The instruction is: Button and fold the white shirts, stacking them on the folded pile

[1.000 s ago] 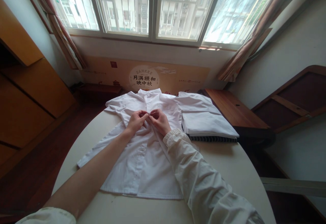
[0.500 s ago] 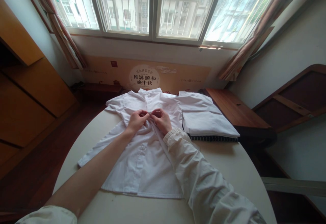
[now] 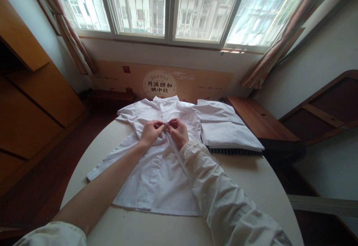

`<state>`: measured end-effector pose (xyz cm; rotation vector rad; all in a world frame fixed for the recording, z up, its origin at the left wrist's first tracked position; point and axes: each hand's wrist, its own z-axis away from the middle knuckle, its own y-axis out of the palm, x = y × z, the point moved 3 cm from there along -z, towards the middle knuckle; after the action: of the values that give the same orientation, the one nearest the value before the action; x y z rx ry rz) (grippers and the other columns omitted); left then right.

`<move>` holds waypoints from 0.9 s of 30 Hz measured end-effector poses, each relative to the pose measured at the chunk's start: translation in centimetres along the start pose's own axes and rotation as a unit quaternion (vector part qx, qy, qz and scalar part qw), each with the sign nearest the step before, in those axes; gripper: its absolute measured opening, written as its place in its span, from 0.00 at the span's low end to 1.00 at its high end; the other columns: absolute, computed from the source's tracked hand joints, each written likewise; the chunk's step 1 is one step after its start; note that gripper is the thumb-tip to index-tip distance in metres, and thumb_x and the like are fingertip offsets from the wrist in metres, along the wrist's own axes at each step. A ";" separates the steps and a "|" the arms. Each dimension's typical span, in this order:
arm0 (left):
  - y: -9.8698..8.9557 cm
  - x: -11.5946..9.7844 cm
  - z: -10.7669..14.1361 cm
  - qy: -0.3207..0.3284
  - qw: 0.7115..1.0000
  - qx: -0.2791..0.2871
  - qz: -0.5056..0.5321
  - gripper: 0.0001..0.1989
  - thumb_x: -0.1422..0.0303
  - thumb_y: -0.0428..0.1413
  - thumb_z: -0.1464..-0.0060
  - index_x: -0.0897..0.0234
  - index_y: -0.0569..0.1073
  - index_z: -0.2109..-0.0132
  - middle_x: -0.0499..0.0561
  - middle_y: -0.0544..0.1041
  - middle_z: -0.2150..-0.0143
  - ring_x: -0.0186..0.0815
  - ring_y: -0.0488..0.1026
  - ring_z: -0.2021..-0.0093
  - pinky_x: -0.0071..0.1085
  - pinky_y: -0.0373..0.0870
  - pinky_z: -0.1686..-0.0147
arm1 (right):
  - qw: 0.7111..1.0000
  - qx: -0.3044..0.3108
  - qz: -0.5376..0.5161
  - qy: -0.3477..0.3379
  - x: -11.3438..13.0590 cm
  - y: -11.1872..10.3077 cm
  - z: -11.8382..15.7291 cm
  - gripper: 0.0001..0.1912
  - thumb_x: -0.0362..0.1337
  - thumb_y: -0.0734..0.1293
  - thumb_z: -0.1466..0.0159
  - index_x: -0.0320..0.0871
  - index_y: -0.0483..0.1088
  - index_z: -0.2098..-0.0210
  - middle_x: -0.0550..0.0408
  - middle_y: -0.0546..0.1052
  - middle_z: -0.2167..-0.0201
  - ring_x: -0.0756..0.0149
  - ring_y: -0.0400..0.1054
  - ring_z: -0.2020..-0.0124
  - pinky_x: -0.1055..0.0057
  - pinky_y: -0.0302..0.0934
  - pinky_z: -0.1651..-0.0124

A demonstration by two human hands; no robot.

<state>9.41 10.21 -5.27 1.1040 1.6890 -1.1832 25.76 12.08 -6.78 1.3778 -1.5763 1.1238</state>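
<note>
Head view: midway up the white shirt [image 3: 175, 182], the left hand [image 3: 151, 131] and right hand [image 3: 178, 131] pinch its front placket [image 3: 156, 168], probably best worked slack and flat.

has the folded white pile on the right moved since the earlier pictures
No, not visibly. The folded white pile keeps its place against the edge of the round table; the whole view has just shifted slightly.

Cntd 1 L hand [image 3: 151, 131] + 1 R hand [image 3: 179, 131] | 1 spread wht shirt [image 3: 176, 190] | 1 folded pile [image 3: 223, 132], can't cnt layers | 1 tbl [image 3: 261, 178] | 4 win panes [image 3: 200, 11] | 2 curtains [image 3: 69, 39]
</note>
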 end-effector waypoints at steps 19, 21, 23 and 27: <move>0.4 0.1 0.3 0.007 1.000 -0.011 -0.015 0.11 0.61 0.65 0.44 0.64 0.81 0.61 0.53 0.84 0.66 0.37 0.79 0.69 0.28 0.74 0.68 | 0.995 -0.011 0.074 -0.062 1.0 0.1 0.2 0.05 0.40 0.67 0.38 0.48 0.65 0.67 0.58 0.76 0.69 0.62 0.73 0.65 0.65 0.70 0.54; 0.5 0.3 0.2 -0.004 1.000 -0.003 -0.003 0.13 0.58 0.65 0.43 0.64 0.81 0.60 0.53 0.83 0.68 0.36 0.79 0.71 0.28 0.73 0.70 | 0.995 -0.008 0.078 -0.065 1.1 0.1 0.2 0.05 0.40 0.67 0.38 0.49 0.65 0.67 0.57 0.76 0.69 0.62 0.73 0.64 0.65 0.70 0.54; 0.5 0.5 0.1 -0.016 1.000 0.000 0.004 0.14 0.57 0.65 0.44 0.64 0.81 0.60 0.52 0.82 0.69 0.36 0.78 0.73 0.27 0.73 0.72 | 0.994 -0.003 0.081 -0.067 1.1 0.1 0.2 0.04 0.39 0.67 0.37 0.49 0.66 0.66 0.57 0.77 0.68 0.61 0.74 0.63 0.65 0.71 0.53; 0.3 0.5 0.0 -0.032 0.999 -0.005 0.017 0.15 0.56 0.67 0.46 0.65 0.81 0.62 0.51 0.82 0.71 0.34 0.75 0.77 0.26 0.71 0.75 | 0.994 -0.002 0.085 -0.069 1.0 0.2 0.4 0.04 0.39 0.67 0.37 0.49 0.66 0.66 0.57 0.78 0.67 0.61 0.75 0.62 0.64 0.71 0.51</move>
<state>9.55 10.34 -5.85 1.0732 1.6193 -1.1752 25.45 11.40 -5.96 1.3647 -1.8222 1.1452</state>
